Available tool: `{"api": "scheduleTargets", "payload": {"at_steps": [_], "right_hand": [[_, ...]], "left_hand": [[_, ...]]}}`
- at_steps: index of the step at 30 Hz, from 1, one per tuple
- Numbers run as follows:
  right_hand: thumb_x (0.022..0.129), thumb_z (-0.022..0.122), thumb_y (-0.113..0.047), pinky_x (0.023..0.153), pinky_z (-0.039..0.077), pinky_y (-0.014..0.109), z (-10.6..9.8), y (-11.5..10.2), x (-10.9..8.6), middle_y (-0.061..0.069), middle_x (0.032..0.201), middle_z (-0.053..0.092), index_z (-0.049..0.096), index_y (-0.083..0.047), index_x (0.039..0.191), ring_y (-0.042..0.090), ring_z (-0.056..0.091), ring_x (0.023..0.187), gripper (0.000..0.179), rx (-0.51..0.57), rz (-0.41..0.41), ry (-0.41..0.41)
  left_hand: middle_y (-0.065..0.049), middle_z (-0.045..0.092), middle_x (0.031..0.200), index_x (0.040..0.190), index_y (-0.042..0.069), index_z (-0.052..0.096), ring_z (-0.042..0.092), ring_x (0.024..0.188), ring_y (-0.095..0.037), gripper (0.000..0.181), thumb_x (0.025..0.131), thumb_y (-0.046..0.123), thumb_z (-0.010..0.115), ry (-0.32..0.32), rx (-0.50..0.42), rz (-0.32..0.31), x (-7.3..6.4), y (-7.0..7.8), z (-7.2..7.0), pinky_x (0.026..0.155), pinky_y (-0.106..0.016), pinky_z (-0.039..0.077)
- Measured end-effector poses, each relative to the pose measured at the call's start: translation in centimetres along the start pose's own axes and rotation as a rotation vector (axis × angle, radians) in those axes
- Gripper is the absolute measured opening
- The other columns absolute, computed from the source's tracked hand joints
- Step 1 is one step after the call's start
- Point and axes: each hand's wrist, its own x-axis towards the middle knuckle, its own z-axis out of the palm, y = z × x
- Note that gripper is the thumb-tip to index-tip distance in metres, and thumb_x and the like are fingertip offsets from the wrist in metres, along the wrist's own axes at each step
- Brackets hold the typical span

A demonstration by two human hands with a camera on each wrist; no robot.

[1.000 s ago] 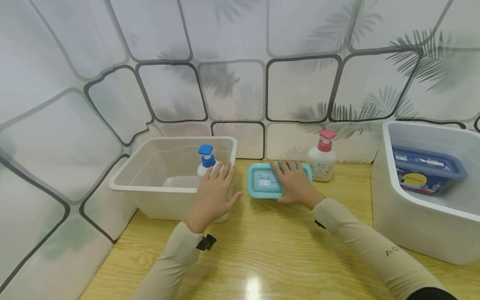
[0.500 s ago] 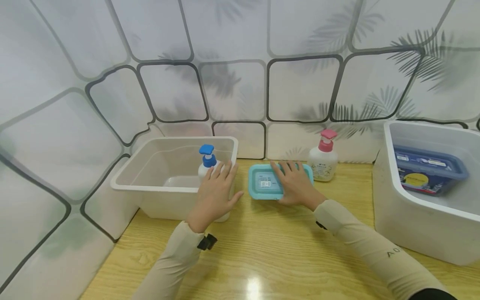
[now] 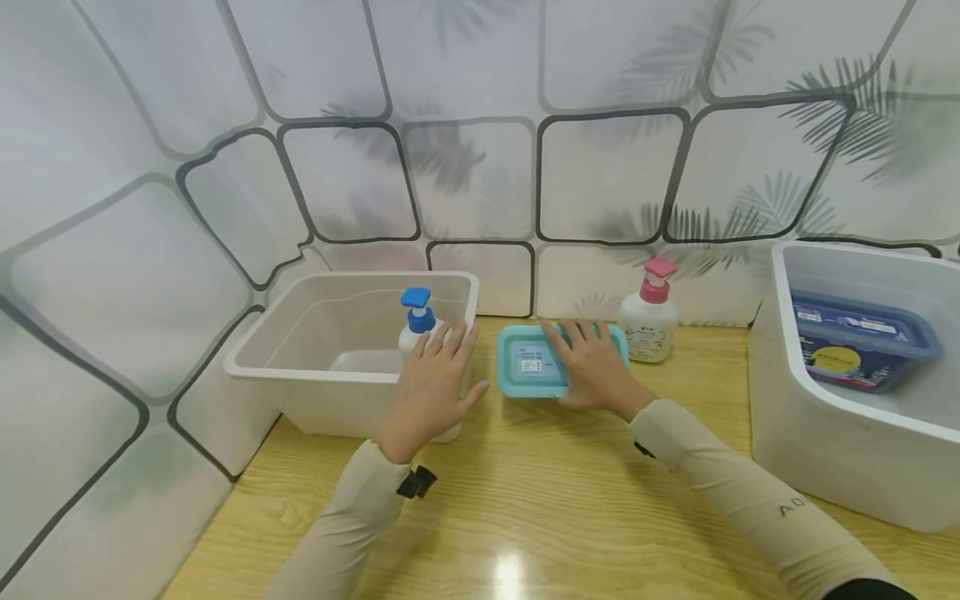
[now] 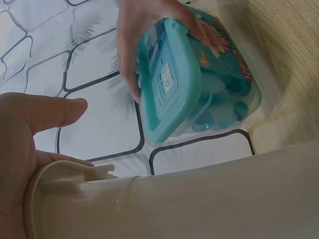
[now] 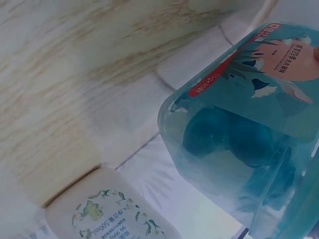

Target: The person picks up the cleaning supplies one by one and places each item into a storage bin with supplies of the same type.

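My right hand (image 3: 592, 367) spans a box of laundry pods (image 3: 528, 367) from above. Its thumb is at the near side and its fingers reach over the teal lid. In the left wrist view, the clear body of the pod box (image 4: 227, 94) shows blue pods inside. My left hand (image 3: 431, 392) lies over the right end of a beige bin (image 3: 300, 379), fingers extended across the rim and thumb out to the side. Inside that bin, a white pump bottle (image 3: 420, 321) with a blue head stands partly hidden behind my left fingers.
Just right of the pod box stands a white pump bottle (image 3: 648, 325) with a pink head. A larger whitish bin (image 3: 832, 450) at the right holds a dark blue tub (image 3: 862, 337). Behind the wooden table (image 3: 577, 517) rises a patterned wall covering (image 3: 611, 179).
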Motion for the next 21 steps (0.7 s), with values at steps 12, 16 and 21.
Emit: {"api": "scheduleTargets", "payload": {"at_steps": [12, 16, 21], "right_hand": [[0.042, 0.082, -0.050, 0.082, 0.044, 0.052, -0.9, 0.3, 0.0, 0.020, 0.121, 0.053, 0.039, -0.006, 0.140, 0.036, 0.053, 0.099, 0.116, -0.019, -0.019, 0.064], [0.042, 0.083, -0.051, 0.084, 0.043, 0.052, -1.2, 0.3, -0.1, 0.020, 0.122, 0.053, 0.039, -0.006, 0.141, 0.035, 0.053, 0.100, 0.117, -0.031, -0.017, 0.056], [0.041, 0.084, -0.051, 0.085, 0.043, 0.052, -1.7, 0.3, -0.2, 0.019, 0.121, 0.053, 0.041, -0.005, 0.139, 0.035, 0.053, 0.101, 0.116, -0.030, -0.020, 0.066]], "left_hand": [[-0.013, 0.045, 0.144, 0.143, 0.007, 0.039, 0.043, 0.132, -0.032, 0.072, 0.087, 0.047, 0.060, 0.006, -0.003, -0.001, 0.0, 0.0, 0.1, 0.110, -0.048, 0.033], [-0.013, 0.045, 0.145, 0.144, 0.007, 0.038, 0.043, 0.133, -0.031, 0.073, 0.087, 0.048, 0.059, 0.001, 0.000, 0.000, 0.0, 0.0, 0.2, 0.110, -0.048, 0.033], [-0.013, 0.045, 0.145, 0.144, 0.007, 0.038, 0.043, 0.132, -0.032, 0.073, 0.087, 0.048, 0.060, 0.001, -0.007, -0.003, 0.0, 0.0, 0.1, 0.110, -0.049, 0.033]]}}
